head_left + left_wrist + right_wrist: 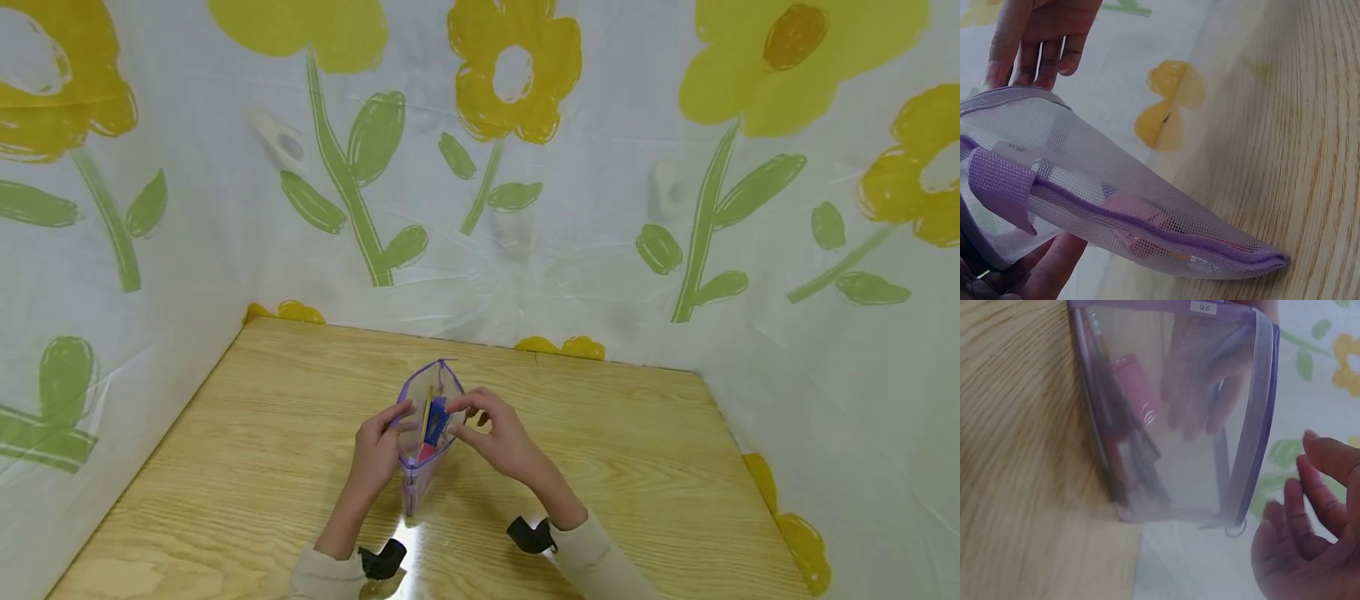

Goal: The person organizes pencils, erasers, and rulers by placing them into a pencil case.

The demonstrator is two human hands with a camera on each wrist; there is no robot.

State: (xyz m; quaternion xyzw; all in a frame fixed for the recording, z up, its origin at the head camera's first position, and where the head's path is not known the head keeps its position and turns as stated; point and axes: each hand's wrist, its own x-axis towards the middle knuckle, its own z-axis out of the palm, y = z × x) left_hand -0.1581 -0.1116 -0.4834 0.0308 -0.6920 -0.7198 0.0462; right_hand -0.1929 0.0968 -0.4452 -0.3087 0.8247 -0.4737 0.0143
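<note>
A see-through mesh zip pouch (420,487) with purple edging stands upright on the table, its mouth spread wide. The left hand (377,446) grips the pouch's left side, its fingers over the rim; through the mesh, the right wrist view shows those fingers (1191,403). Just off the right rim, the right hand (498,433) has its thumb and fingers apart and loosely bent, with nothing between them. Inside the pouch are a slim yellow pencil-like stick (427,412), a blue item (437,421) and a pink packet (1135,387).
The wooden table (615,450) is bordered by white sheets (570,267) printed with yellow flowers, at the back and both sides. A black wrist mount (384,560) sits at the left cuff and another black mount (531,535) at the right cuff.
</note>
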